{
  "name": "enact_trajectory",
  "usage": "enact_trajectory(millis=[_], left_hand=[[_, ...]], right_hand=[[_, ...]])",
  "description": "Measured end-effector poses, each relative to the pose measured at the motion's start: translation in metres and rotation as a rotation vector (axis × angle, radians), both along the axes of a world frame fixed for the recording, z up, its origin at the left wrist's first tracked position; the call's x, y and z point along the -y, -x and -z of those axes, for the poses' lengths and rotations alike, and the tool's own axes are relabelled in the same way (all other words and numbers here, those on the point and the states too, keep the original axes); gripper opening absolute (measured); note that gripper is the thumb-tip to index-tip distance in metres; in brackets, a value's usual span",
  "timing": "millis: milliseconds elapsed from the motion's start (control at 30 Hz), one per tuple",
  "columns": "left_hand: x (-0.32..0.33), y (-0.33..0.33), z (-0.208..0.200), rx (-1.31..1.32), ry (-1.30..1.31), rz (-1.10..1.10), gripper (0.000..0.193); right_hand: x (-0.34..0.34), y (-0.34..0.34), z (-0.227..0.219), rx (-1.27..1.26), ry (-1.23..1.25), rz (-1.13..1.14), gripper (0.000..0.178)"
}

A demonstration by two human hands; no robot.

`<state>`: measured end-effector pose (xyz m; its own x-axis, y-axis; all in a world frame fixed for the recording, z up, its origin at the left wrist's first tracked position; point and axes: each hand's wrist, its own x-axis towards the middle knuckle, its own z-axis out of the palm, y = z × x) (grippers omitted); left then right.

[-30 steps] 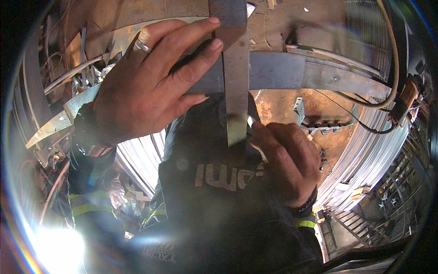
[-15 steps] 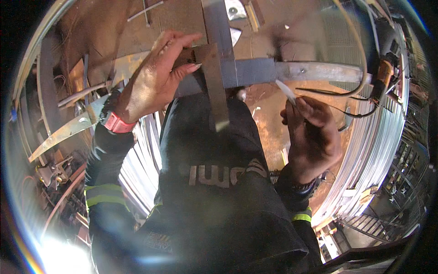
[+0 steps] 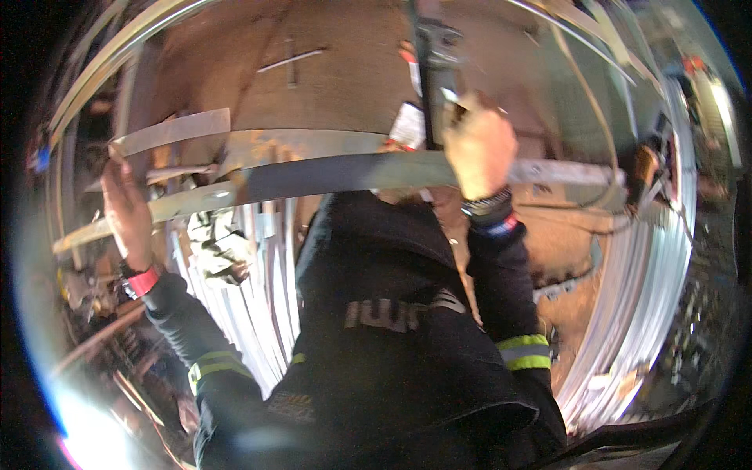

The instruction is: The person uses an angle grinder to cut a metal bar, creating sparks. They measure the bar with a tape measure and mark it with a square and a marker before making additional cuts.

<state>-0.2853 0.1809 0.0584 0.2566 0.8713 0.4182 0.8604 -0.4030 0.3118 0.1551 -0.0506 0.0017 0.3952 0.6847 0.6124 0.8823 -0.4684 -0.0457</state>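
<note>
My left hand (image 3: 129,211) is out at the left with its fingers closed on one end of a flat metal square (image 3: 178,131). The square's grey blade points right, above a long flat metal bar (image 3: 305,174). That bar crosses in front of me from left to right, its middle dark and its ends paler. My right hand (image 3: 479,149), smeared by motion, is closed in a fist over the bar's right part. A small white tip, apparently of a white marking stick (image 3: 449,94), shows above its fingers. Whether this hand touches the bar, I cannot tell.
A dark upright-running bar (image 3: 427,78) lies beyond my right hand on the brown metal surface (image 3: 345,94). A thin rod cross (image 3: 290,61) sits farther left. Hoses and an orange-handled tool (image 3: 646,166) are at right. Long shiny metal lengths (image 3: 638,313) are stacked below it.
My left hand has carried the square from the middle out to the left. My right hand has moved left and up, over the bar. The view has shifted too.
</note>
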Motion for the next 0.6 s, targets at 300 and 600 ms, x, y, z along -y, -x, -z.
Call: enact_trajectory(millis=[300,600], left_hand=[[-0.049,0.124,0.055,0.237,-0.102,0.08,0.024],[-0.122,0.216,0.09,0.096,0.289,0.198,0.037]], right_hand=[[0.004,-0.022,-0.021,-0.296,0.243,-0.021,0.026],[0.044,-0.017,-0.049,-0.23,0.029,-0.014,0.031]])
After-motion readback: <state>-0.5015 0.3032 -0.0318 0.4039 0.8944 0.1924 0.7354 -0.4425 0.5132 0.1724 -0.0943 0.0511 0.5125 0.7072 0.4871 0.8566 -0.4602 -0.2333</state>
